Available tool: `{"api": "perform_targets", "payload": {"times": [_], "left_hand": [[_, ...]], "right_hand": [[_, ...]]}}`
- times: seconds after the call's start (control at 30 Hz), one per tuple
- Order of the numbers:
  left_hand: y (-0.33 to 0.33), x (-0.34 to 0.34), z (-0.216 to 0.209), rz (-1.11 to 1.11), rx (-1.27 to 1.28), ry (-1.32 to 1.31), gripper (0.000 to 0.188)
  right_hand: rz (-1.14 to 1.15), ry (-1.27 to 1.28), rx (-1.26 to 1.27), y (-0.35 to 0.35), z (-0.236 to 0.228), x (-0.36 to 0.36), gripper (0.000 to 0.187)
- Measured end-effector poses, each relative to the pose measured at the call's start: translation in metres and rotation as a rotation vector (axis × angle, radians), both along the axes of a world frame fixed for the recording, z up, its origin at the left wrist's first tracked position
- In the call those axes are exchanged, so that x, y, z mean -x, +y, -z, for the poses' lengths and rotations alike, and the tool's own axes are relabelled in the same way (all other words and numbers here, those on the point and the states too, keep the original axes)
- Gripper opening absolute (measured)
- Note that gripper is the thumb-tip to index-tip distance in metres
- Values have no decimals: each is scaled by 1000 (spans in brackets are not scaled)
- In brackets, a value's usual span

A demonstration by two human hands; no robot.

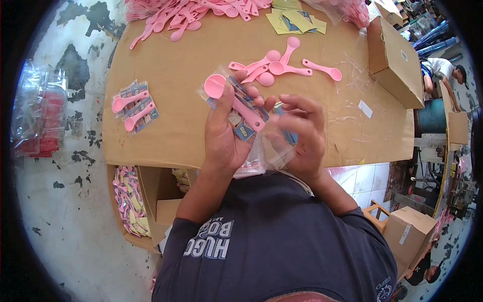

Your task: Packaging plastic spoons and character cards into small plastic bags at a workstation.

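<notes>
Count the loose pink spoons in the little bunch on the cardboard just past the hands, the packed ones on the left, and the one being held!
Loose pink spoons: 5
Packed spoons: 2
Held spoon: 1
Total: 8

Pink measuring spoons [282,65], blue-and-yellow printed cards [297,21], brown cardboard tabletop [176,75] (plain), clear plastic bag [261,156], navy shirt [282,241]

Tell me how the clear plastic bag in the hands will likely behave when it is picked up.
The clear plastic bag looks thin and crumpled between the left hand and right hand, so it is probably floppy and very light. Its glossy film may be slippery. The pink measuring spoon looks rigid and may stiffen it.
</notes>
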State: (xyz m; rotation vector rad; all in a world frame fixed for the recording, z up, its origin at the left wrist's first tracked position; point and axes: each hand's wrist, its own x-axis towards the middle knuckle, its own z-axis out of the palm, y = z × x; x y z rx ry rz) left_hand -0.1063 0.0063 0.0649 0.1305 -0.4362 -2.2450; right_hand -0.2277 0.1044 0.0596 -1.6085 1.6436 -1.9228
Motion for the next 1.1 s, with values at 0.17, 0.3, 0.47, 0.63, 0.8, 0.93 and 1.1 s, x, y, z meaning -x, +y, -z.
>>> {"api": "perform_targets", "payload": {"times": [0.17,0.3,0.47,0.63,0.8,0.93,1.1], "left_hand": [[-14,-11,2,46,-33,80,42],[-10,-10,-14,126,-120,4,48],[7,-5,-26,219,-123,-69,55],[8,-13,-11,336,-114,-35,60],[-2,-21,-6,208,237,-236,65],[13,-32,-17,135,493,-419,66],[16,-33,-10,93,619,-549,45]], "right_hand": [[-240,398,63,19,-22,28,27],[-36,353,-30,13,-22,40,36],[-44,585,-93,0,-30,23,33],[-208,392,29,-1,-40,24,35],[-217,-61,-20,11,-35,25,35],[-261,-232,-303,17,-28,22,64],[-256,-391,-389,16,-19,5,62]]}}
